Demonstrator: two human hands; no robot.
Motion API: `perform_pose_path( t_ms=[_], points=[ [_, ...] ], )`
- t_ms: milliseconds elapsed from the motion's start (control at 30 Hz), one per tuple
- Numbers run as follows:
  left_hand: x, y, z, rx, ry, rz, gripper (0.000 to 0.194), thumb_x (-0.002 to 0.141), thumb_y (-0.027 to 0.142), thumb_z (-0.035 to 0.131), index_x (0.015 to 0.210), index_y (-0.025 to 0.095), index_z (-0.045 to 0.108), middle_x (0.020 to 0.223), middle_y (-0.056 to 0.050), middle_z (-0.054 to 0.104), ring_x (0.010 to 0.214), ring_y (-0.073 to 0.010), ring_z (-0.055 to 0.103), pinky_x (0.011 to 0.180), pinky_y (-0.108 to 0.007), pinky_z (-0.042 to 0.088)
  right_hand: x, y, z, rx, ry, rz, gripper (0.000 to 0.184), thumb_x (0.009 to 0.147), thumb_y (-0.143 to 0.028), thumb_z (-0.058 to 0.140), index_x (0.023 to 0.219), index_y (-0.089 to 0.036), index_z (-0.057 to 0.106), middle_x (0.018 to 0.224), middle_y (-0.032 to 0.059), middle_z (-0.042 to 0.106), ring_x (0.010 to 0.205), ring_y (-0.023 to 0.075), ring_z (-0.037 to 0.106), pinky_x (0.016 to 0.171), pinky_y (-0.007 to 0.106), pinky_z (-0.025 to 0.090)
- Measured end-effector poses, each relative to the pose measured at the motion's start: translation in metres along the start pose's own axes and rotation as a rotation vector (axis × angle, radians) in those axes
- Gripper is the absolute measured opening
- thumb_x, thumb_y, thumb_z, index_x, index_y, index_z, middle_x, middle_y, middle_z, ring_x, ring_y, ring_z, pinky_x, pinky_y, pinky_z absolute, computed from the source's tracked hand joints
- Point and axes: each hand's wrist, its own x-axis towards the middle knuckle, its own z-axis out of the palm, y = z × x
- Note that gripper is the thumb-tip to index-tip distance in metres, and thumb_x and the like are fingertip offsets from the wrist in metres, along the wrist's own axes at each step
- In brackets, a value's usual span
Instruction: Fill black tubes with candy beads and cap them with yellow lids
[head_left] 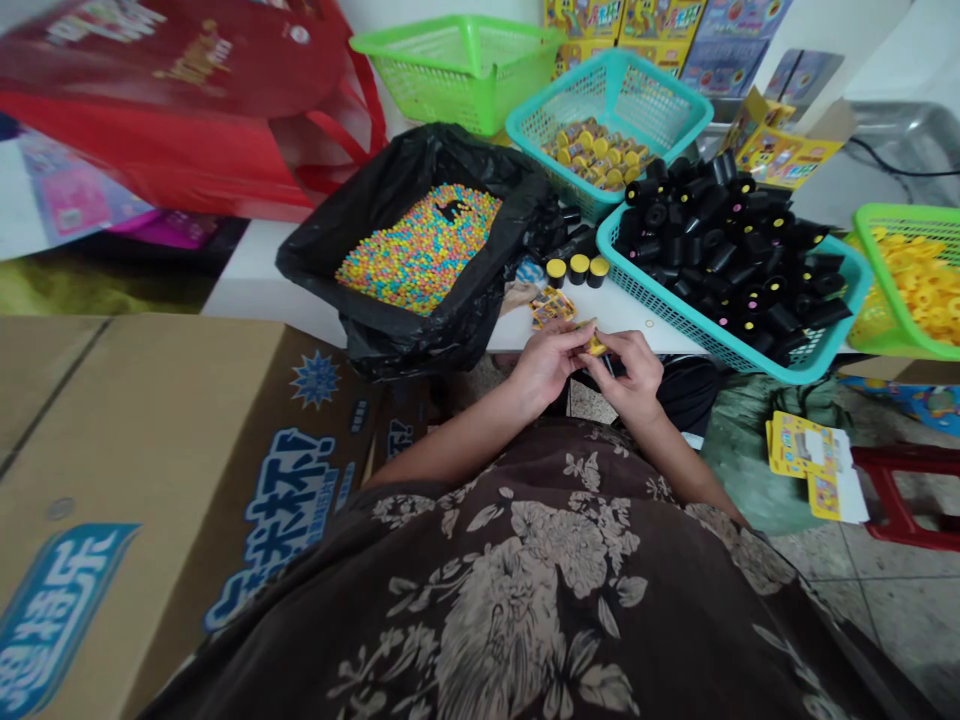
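Observation:
My left hand (546, 362) and my right hand (634, 372) meet at the table's front edge. Between their fingertips they pinch a small yellow piece (596, 345); fingers cover much of it, so its exact kind cannot be made out. Just beyond my left hand lie several yellow printed labels (551, 308). Behind these stand three small black cups with yellow tops (579, 268). To the right of my hands a blue basket (667, 305) holds a heap of black plastic cups (720, 250).
A tub lined with a black bag (315, 240) holds colourful candy beads (424, 250). Behind are a second blue basket (652, 95) of yellow-capped cups and a green basket (442, 75). Yellow parts (919, 285) fill another basket at right. A large carton (150, 450) stands left, a red stool (907, 500) right.

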Motion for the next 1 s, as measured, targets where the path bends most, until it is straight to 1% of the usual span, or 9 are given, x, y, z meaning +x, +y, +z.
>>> perform_pose_path(
  t_ms=[133,300,467,600,700,767,833,933,1000],
  points=[
    [0.002,0.000,-0.001,0.001,-0.010,-0.068,0.011,0.080,0.013,0.081,0.078,0.015,0.071,0.074,0.001,0.069,0.069,-0.0090,0.063,0.070,-0.022,0.048,0.000,-0.001,-0.001,0.032,0.011,0.068,0.022,0.096,-0.038,0.072,0.112,-0.023,0.074,0.086,0.0035,0.071,0.072,0.0180,0.064,0.069,0.036,0.058],
    [0.001,0.002,-0.002,0.025,0.010,-0.113,0.011,0.082,0.017,0.081,0.079,0.016,0.071,0.071,0.001,0.068,0.064,-0.0083,0.061,0.068,-0.023,0.048,0.001,0.005,-0.004,0.074,-0.040,0.041,0.021,0.100,-0.039,0.067,0.113,-0.025,0.077,0.089,0.0043,0.074,0.077,0.0190,0.069,0.071,0.036,0.059],
    [-0.001,0.000,0.002,0.030,0.020,-0.110,0.017,0.079,0.017,0.084,0.075,0.015,0.068,0.068,0.003,0.065,0.061,-0.0069,0.059,0.066,-0.021,0.048,-0.001,0.006,-0.002,0.088,0.020,0.027,0.016,0.101,-0.033,0.067,0.105,-0.025,0.080,0.082,0.0025,0.073,0.071,0.0168,0.068,0.064,0.032,0.057],
    [-0.001,-0.001,0.006,0.062,0.016,-0.139,0.020,0.080,0.020,0.085,0.073,0.015,0.067,0.065,0.002,0.065,0.058,-0.0065,0.059,0.060,-0.019,0.046,0.002,0.000,-0.003,0.132,0.066,-0.024,0.012,0.099,-0.023,0.069,0.107,-0.024,0.078,0.080,0.0005,0.072,0.069,0.0154,0.067,0.062,0.029,0.055],
    [0.002,0.005,0.009,0.121,-0.001,-0.153,0.024,0.079,0.023,0.087,0.071,0.014,0.066,0.065,0.000,0.065,0.056,-0.0071,0.060,0.058,-0.019,0.046,0.004,0.001,-0.004,0.123,0.072,-0.018,0.017,0.098,-0.021,0.070,0.113,-0.024,0.076,0.086,0.0015,0.074,0.072,0.0163,0.069,0.066,0.030,0.057],
    [0.007,0.016,0.013,0.171,-0.020,-0.111,0.024,0.077,0.024,0.089,0.074,0.014,0.067,0.067,-0.001,0.067,0.057,-0.0086,0.061,0.058,-0.020,0.047,0.005,0.007,-0.004,0.110,0.079,-0.011,0.022,0.097,-0.023,0.070,0.119,-0.024,0.074,0.089,0.0024,0.074,0.072,0.0170,0.068,0.066,0.031,0.058],
    [0.013,0.034,0.019,0.249,-0.028,-0.036,0.026,0.075,0.024,0.090,0.076,0.015,0.066,0.066,0.000,0.066,0.054,-0.0103,0.062,0.055,-0.022,0.047,0.004,0.016,-0.003,0.071,0.081,-0.016,0.020,0.099,-0.025,0.069,0.118,-0.023,0.073,0.086,0.0025,0.073,0.070,0.0175,0.068,0.065,0.032,0.058],
    [0.030,0.076,0.034,0.412,-0.037,0.104,0.027,0.077,0.027,0.088,0.077,0.017,0.063,0.064,0.001,0.065,0.049,-0.0118,0.060,0.051,-0.024,0.046,0.000,0.031,0.002,-0.038,0.071,-0.066,0.009,0.100,-0.025,0.066,0.105,-0.022,0.073,0.081,0.0029,0.072,0.070,0.0182,0.068,0.064,0.032,0.058],
    [0.051,0.109,0.046,0.559,-0.012,0.209,0.024,0.082,0.028,0.083,0.078,0.018,0.062,0.063,0.001,0.064,0.049,-0.0124,0.060,0.050,-0.024,0.046,-0.006,0.040,0.007,-0.121,0.073,-0.100,0.008,0.100,-0.022,0.066,0.098,-0.021,0.073,0.082,0.0039,0.073,0.072,0.0184,0.069,0.066,0.031,0.058]
  ],
)
